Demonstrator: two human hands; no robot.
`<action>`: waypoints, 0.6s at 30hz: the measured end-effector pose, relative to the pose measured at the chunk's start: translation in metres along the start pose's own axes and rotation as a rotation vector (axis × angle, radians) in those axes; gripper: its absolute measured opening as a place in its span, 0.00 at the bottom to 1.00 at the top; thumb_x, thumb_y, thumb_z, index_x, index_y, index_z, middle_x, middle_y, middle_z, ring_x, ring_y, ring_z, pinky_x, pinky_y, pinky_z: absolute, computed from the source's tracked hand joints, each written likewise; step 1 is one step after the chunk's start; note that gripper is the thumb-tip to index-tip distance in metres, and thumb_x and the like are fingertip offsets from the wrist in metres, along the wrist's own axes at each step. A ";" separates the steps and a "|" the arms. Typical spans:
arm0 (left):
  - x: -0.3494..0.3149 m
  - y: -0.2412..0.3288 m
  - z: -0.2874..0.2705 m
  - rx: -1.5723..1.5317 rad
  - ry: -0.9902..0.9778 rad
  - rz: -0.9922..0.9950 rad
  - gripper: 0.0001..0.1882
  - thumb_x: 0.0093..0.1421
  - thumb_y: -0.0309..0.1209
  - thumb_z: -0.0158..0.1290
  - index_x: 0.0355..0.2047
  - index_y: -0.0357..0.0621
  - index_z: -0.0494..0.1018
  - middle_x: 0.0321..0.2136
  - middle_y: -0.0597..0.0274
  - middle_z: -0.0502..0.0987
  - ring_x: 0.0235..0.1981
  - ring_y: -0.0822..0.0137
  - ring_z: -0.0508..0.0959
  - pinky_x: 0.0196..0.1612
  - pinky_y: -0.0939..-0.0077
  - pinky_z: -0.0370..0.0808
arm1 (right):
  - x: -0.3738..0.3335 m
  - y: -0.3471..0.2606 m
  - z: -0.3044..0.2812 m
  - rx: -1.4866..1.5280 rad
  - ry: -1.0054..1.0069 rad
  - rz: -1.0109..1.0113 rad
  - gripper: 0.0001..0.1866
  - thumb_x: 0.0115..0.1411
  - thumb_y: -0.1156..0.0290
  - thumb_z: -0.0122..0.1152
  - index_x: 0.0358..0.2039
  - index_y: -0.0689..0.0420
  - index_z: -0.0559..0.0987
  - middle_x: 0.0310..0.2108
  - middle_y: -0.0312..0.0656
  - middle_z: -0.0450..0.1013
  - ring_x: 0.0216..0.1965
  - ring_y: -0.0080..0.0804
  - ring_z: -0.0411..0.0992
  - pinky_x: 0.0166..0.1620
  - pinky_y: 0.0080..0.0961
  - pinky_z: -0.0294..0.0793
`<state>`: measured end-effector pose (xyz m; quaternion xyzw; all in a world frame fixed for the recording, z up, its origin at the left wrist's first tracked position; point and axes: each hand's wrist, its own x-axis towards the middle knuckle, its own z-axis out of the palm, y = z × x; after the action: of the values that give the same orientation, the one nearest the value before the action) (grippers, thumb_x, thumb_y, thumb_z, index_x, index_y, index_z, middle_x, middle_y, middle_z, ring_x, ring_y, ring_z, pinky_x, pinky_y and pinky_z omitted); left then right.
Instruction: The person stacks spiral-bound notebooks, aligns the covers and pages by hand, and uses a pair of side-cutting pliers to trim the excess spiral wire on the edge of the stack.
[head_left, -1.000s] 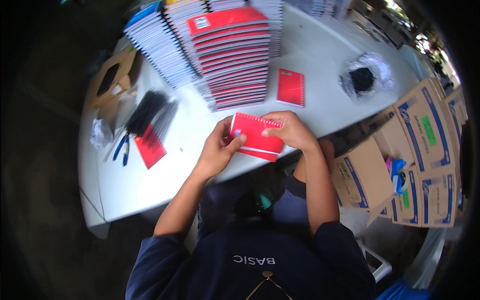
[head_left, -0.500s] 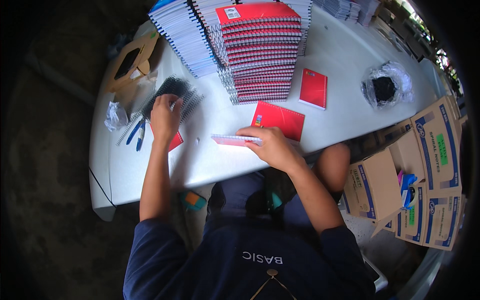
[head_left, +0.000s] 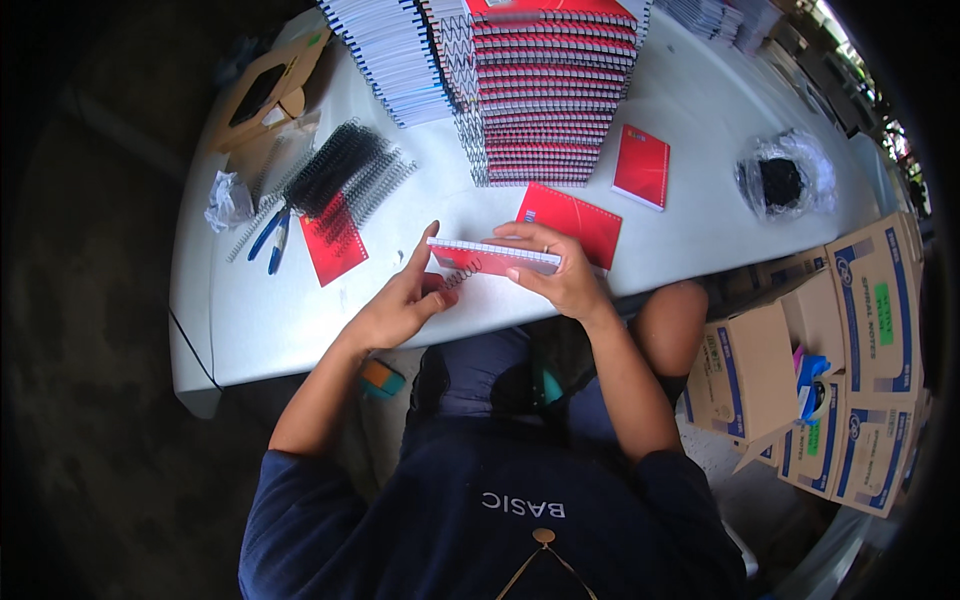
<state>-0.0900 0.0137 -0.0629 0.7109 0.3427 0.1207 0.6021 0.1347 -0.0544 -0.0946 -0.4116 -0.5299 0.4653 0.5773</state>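
A pale table is loaded at the far side with a stack of red notebooks and white-paged notebooks. At the left, black coils are spread partly over a red cover, beside a blue-handled tool, crumpled plastic and cardboard. Two loose notebooks and a plastic-wrapped dark bundle are placed farther right

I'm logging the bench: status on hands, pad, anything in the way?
Left hand holding coil, close to pad. Right hand gripping pad. Red cover just beyond right hand; nothing seen blocking.
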 end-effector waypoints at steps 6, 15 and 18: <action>0.000 -0.003 -0.034 0.156 0.308 0.111 0.19 0.65 0.44 0.43 0.44 0.40 0.65 0.27 0.63 0.69 0.31 0.73 0.67 0.39 0.79 0.66 | -0.003 0.004 0.000 -0.081 -0.028 0.189 0.16 0.59 0.76 0.55 0.48 0.61 0.74 0.42 0.37 0.74 0.42 0.19 0.68 0.49 0.18 0.68; 0.006 -0.004 -0.033 0.236 0.296 0.049 0.19 0.66 0.43 0.41 0.26 0.40 0.67 0.18 0.72 0.61 0.19 0.80 0.59 0.24 0.84 0.58 | -0.003 0.009 0.002 -0.047 -0.002 0.072 0.17 0.59 0.78 0.54 0.49 0.58 0.74 0.42 0.37 0.74 0.41 0.17 0.68 0.47 0.16 0.67; 0.010 0.003 -0.034 0.124 0.269 -0.070 0.19 0.66 0.43 0.41 0.26 0.41 0.68 0.16 0.71 0.64 0.17 0.80 0.61 0.22 0.85 0.58 | -0.004 0.011 0.001 -0.058 -0.025 0.103 0.17 0.58 0.78 0.54 0.49 0.59 0.75 0.42 0.37 0.74 0.41 0.17 0.68 0.47 0.15 0.67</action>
<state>-0.1011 0.0460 -0.0545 0.7119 0.4515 0.1725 0.5094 0.1330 -0.0560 -0.1063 -0.4490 -0.5284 0.4842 0.5337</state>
